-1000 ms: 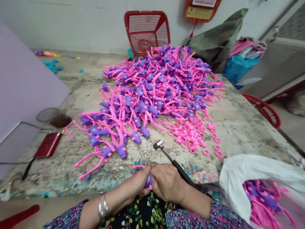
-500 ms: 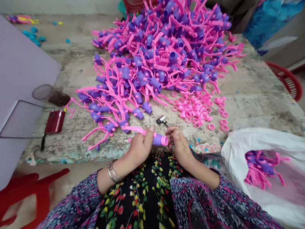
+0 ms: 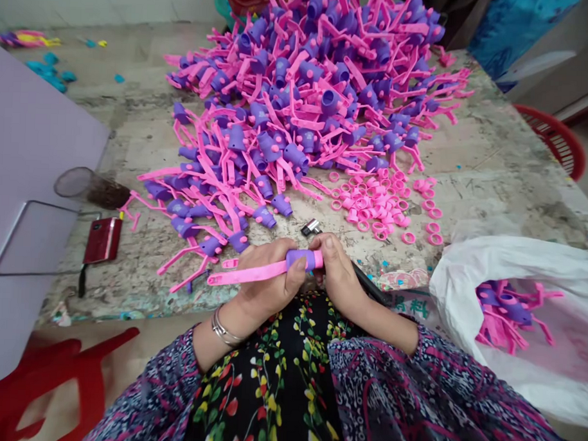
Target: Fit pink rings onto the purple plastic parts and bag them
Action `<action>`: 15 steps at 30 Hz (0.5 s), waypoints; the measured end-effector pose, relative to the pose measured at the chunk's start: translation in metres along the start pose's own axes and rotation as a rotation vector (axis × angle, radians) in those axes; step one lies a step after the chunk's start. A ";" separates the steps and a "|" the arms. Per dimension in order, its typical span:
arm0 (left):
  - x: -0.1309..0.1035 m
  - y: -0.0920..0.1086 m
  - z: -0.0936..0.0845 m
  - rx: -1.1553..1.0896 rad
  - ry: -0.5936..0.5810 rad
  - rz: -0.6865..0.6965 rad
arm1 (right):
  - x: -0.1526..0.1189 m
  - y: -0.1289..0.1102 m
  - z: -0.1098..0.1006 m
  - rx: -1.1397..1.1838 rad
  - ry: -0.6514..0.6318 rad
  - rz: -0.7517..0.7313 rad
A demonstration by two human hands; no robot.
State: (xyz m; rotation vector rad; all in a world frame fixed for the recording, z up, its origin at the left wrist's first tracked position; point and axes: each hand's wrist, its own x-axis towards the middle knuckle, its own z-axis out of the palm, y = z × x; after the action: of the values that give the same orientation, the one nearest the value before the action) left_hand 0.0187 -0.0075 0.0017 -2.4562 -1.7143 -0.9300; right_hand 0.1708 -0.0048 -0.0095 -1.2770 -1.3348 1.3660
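Observation:
My left hand (image 3: 271, 289) is wrapped round a purple plastic sleeve with pink strap-like arms (image 3: 253, 274), which point left. A pink ring (image 3: 318, 258) sits on the sleeve's right end. The fingers of my right hand (image 3: 341, 277) are closed against that ringed end, thumb on top. Just behind my hands lies a small metal and black fitting (image 3: 311, 227), partly hidden. A black handle-like rod (image 3: 369, 284) runs under my right forearm.
A large heap of purple and pink parts (image 3: 278, 120) covers the table's middle. Loose pink rings (image 3: 372, 201) lie right of it. A white bag (image 3: 466, 271) holds more parts at right. A glass (image 3: 76, 184) and a red device (image 3: 103, 239) are at left.
The part has turned in my left hand, its pink arms now swung toward me. My right hand has moved in and closed on the ringed end.

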 end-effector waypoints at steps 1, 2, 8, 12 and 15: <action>0.000 0.000 0.000 0.022 0.026 0.028 | 0.002 -0.001 0.001 0.002 0.016 0.003; 0.000 0.000 -0.001 0.042 0.056 0.056 | 0.003 -0.003 0.002 0.000 0.028 0.003; 0.002 -0.004 0.000 0.149 0.122 0.212 | 0.009 -0.012 0.005 -0.021 0.040 0.012; 0.008 -0.017 0.001 0.187 0.174 0.387 | 0.012 -0.016 0.010 0.240 0.002 0.315; 0.013 -0.025 0.002 0.228 0.180 0.499 | 0.016 -0.019 0.014 0.408 -0.011 0.596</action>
State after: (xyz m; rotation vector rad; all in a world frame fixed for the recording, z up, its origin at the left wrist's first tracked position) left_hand 0.0014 0.0143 -0.0021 -2.3843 -1.0124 -0.8109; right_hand 0.1527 0.0110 0.0061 -1.4280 -0.6348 1.9290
